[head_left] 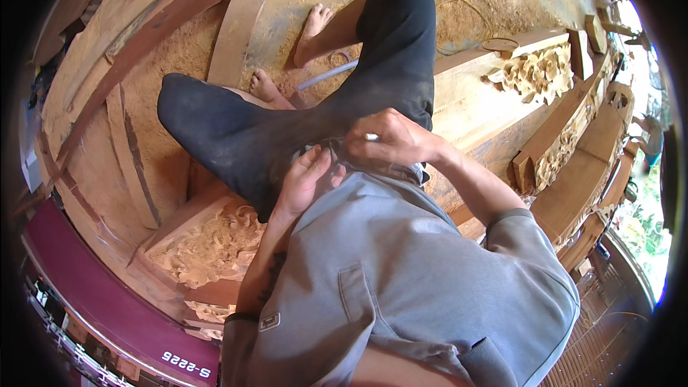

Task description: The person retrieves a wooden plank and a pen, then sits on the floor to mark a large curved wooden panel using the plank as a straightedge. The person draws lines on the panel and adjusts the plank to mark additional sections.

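My left hand (308,178) rests at my lap, its fingers partly curled against a thin, shiny, see-through piece that looks like a plastic bag (331,149). On the other side of this piece is my right hand (387,137), closed with its knuckles up. A small bright white spot shows at its fingers; whether it is a ring or something held, I cannot make out. The plastic-like piece lies between both hands, over my dark trousers (337,111) and the hem of my grey shirt (416,229). What may be inside it is hidden.
Carved wooden beams (530,75) lie on the right, and another carved piece (215,244) is at the lower left. A plank (236,36) and a pale strip (328,74) lie near my bare feet on the sawdust-covered floor. A maroon panel (115,301) stands at lower left.
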`<state>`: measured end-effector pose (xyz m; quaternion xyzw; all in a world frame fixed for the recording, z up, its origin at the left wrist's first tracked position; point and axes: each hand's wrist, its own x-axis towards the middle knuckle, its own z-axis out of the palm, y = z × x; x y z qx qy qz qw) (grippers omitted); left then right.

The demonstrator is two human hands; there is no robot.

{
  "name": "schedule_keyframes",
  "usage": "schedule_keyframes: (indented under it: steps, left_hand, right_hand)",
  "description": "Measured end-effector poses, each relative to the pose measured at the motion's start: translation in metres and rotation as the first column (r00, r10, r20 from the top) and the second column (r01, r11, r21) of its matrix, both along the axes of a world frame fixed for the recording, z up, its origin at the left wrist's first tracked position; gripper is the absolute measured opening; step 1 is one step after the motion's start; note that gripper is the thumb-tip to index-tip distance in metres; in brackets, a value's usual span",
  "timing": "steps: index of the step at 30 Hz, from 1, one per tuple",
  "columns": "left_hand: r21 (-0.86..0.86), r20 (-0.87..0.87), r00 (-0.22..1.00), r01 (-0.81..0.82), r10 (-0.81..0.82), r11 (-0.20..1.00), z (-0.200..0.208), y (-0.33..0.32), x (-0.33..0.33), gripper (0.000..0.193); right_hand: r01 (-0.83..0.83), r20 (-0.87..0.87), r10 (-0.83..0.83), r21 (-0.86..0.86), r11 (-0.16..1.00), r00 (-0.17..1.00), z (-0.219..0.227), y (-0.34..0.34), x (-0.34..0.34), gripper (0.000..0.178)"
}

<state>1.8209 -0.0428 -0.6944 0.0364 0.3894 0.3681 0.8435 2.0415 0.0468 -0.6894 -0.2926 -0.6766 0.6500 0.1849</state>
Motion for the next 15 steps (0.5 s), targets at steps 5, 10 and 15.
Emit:
schedule_keyframes:
  steps: [5, 10, 15]
  left_hand:
    - [0.099, 0.027, 0.998, 0.051, -0.054, 0.994, -0.008, -0.001, -0.004, 0.019]
    - [0.079, 0.022, 0.998, 0.053, -0.055, 0.995, -0.009, -0.006, -0.006, 0.022]
    - [0.074, 0.018, 0.997, 0.07, -0.072, 0.995, -0.006, -0.001, -0.007, 0.024]
  right_hand:
    - [-0.153, 0.071, 0.16, -0.092, 0.984, 0.985, 0.0, -0.017, 0.009, 0.024]
    - [-0.23, 0.032, 0.228, 0.049, 0.972, 0.973, 0.019, -0.017, 0.012, 0.027]
    - [-0.365, 0.243, 0.303, 0.281, 0.887, 0.922, 0.034, -0.018, 0.012, 0.029]
